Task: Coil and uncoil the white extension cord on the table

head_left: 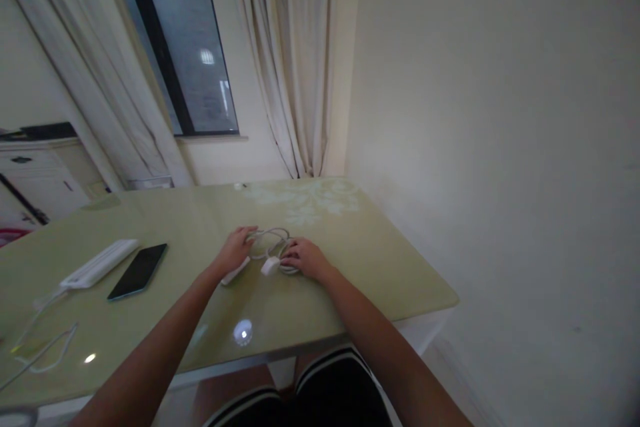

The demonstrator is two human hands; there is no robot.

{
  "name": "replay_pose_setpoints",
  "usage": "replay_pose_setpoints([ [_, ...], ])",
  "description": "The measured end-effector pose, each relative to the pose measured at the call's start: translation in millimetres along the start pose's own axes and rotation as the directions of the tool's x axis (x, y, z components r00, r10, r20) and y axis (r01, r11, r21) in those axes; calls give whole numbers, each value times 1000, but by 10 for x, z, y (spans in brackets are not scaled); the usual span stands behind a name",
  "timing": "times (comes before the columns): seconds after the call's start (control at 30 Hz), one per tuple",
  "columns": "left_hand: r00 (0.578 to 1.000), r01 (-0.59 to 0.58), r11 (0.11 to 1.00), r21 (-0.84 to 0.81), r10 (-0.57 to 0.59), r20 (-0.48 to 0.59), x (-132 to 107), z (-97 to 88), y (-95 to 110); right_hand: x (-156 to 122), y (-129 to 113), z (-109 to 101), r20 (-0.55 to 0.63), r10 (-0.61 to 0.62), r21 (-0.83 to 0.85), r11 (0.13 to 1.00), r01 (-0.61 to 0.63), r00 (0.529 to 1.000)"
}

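A pale cable (pixel 274 231) lies in loose loops on the table between my two hands. My left hand (pixel 236 251) is at the left end of the loops, its fingers curled over the cable. A white bar-shaped piece (pixel 236 271) sticks out below that palm; the rest of it is hidden. My right hand (pixel 306 257) has its fingers closed on the bundled right side of the loops. Beside those fingertips a white plug-like block (pixel 271 265) rests on the glossy surface.
On the left of the pale green table (pixel 400 273) lie a white power strip (pixel 100 265) with its cord and a dark phone (pixel 138 271). A thin white cable (pixel 50 350) is near the front left. A wall (pixel 500 180) borders the right side.
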State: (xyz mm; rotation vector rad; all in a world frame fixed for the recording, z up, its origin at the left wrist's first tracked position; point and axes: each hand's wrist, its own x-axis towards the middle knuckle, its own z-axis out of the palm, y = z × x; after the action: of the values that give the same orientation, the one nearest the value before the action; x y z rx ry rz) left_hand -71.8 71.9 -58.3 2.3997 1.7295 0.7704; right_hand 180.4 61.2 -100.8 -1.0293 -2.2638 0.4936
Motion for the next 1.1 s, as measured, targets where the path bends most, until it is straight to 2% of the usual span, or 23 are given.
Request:
replay_pose_setpoints([
  [0.1,991,-108,994,-19,106,-77,-160,-23,345,37,19,32,-84,95,136,987,-83,992],
  [0.17,970,-242,967,76,241,18,-350,108,719,38,43,26,-100,120,306,948,-84,988],
  [0.2,964,-266,954,141,261,53,-446,213,914,32,61,14,-97,124,400,914,-75,988],
  [0.27,968,-245,943,225,226,106,-591,449,1248,13,117,-27,-81,144,564,823,-74,986],
  [0.3,979,-196,948,249,175,104,-626,556,1370,4,154,-55,-79,171,618,782,-87,982],
  [0.37,990,-135,955,263,120,72,-622,697,1505,-7,242,-119,-119,264,659,742,-123,957],
  [0.43,990,-134,960,245,118,81,-555,724,1520,-2,332,-184,-225,379,640,752,-158,898],
  [0.53,971,-174,959,222,129,201,-472,626,1416,16,423,-252,-358,512,621,755,-211,781],
  [0.6,959,-166,953,255,95,268,-466,539,1297,22,437,-265,-381,543,625,748,-224,748],
  [0.73,967,-125,918,377,28,254,-464,367,896,15,381,-218,-382,501,584,782,-216,777],
  [0.83,974,-79,893,443,-26,226,-376,202,426,25,333,-153,-376,468,539,813,-222,800],
  [0.97,981,8,900,436,-93,173,-231,-11,-182,47,296,-81,-358,442,478,843,-245,822],
  [1.03,977,74,901,428,-151,148,-197,-46,-312,48,263,-61,-371,400,397,884,-247,838],
  [1.1,975,151,880,450,-208,80,-180,-5,-245,45,207,-47,-371,346,274,928,-254,862],
])
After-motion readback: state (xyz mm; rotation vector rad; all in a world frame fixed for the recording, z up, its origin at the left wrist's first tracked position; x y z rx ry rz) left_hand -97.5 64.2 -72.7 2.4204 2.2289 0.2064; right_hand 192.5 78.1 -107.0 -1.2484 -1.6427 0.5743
